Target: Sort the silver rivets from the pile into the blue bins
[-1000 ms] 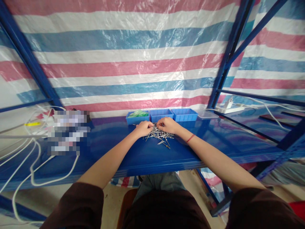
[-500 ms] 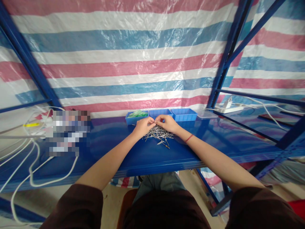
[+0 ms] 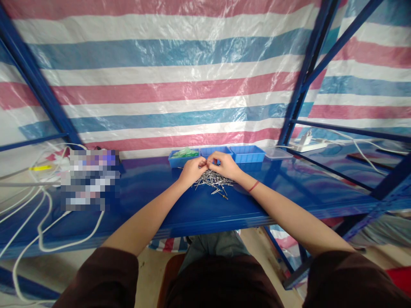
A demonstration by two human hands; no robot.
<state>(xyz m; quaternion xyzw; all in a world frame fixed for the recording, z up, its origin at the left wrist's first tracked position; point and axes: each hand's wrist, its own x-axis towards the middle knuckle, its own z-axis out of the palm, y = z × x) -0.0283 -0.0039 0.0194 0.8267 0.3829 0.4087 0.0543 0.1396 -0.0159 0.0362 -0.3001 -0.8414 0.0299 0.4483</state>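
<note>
Over a pile of thin silver metal pins that look like blind rivets (image 3: 213,179), my two hands meet fingertip to fingertip. My left hand (image 3: 192,168) is closed in a pinch at the pile's left side. Thumb and forefinger of my right hand (image 3: 225,165) are also pinched together, right beside the left fingertips. Whatever lies between the fingers is too small to make out. One loose pin with a brass-coloured end (image 3: 225,197) lies at the pile's near edge.
Behind the hands stand three blue bins; green pieces (image 3: 185,152) fill the left bin (image 3: 180,162). The middle bin (image 3: 210,150) is partly hidden, and the right bin (image 3: 247,157) stands beside a clear lid (image 3: 278,153). White cables (image 3: 45,214) lie at left, a power strip (image 3: 310,146) at right.
My right hand has risen slightly, and its fingers have shifted a little beside the left fingertips. The pile looks the same; the view has moved very slightly.
</note>
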